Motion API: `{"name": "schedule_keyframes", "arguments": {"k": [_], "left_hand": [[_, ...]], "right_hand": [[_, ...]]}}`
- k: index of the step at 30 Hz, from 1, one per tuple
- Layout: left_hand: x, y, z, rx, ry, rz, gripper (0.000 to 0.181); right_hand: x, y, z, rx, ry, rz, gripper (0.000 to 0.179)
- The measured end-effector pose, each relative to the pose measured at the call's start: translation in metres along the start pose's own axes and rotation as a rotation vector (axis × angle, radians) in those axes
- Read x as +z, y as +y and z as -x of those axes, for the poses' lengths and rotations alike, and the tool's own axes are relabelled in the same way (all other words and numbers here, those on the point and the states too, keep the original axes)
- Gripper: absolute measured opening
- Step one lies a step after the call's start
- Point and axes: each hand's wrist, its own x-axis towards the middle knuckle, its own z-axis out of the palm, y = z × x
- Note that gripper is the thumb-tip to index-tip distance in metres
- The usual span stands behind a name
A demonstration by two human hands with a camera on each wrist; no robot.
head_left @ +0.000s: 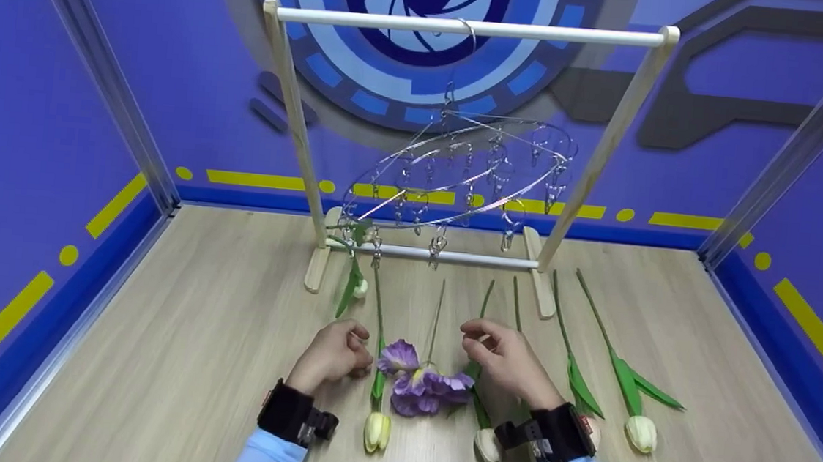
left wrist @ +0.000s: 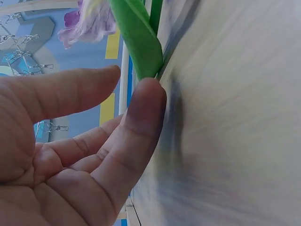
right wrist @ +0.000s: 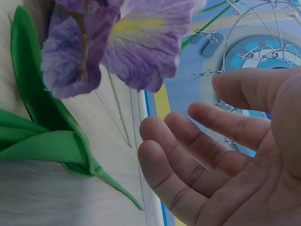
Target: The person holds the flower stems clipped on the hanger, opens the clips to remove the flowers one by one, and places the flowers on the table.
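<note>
My left hand (head_left: 334, 353) hovers low over the table just left of a yellow tulip (head_left: 377, 432), its thumb and fingers apart. In the left wrist view, a fingertip overlaps the foot of that tulip's green leaf (left wrist: 138, 40). Between the hands lies a purple iris (head_left: 421, 390) with its thin stem pointing away from me. My right hand (head_left: 511, 360), fingers loosely bent and holding nothing, hangs above the stem and leaves of a white tulip (head_left: 488, 446). The right wrist view shows the iris petals (right wrist: 141, 47) beside its fingertips.
A round metal clip hanger (head_left: 473, 192) hangs tilted from a wooden stand (head_left: 295, 119), its left side low. A small white flower with green leaves (head_left: 350, 288) dangles from its left clips. Tulips, including a white one (head_left: 641, 434), lie at the right.
</note>
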Motion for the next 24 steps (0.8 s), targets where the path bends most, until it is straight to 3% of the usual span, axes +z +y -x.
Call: {"name": "schedule_keyframes", "arguments": {"k": [9, 18, 24], "left_hand": [[-0.006, 0.002, 0.003, 0.023, 0.041, 0.016, 0.029], [-0.021, 0.016, 0.013, 0.117, 0.257, -0.089, 0.025], [-0.031, 0.029, 0.019, 0.188, 0.379, -0.088, 0.022]], "right_hand": [[0.0, -0.002, -0.001, -0.044, -0.007, 0.018, 0.023], [-0.005, -0.015, 0.001, -0.064, -0.027, 0.017, 0.023], [-0.007, -0.027, 0.003, -0.059, -0.018, -0.002, 0.022]]}}
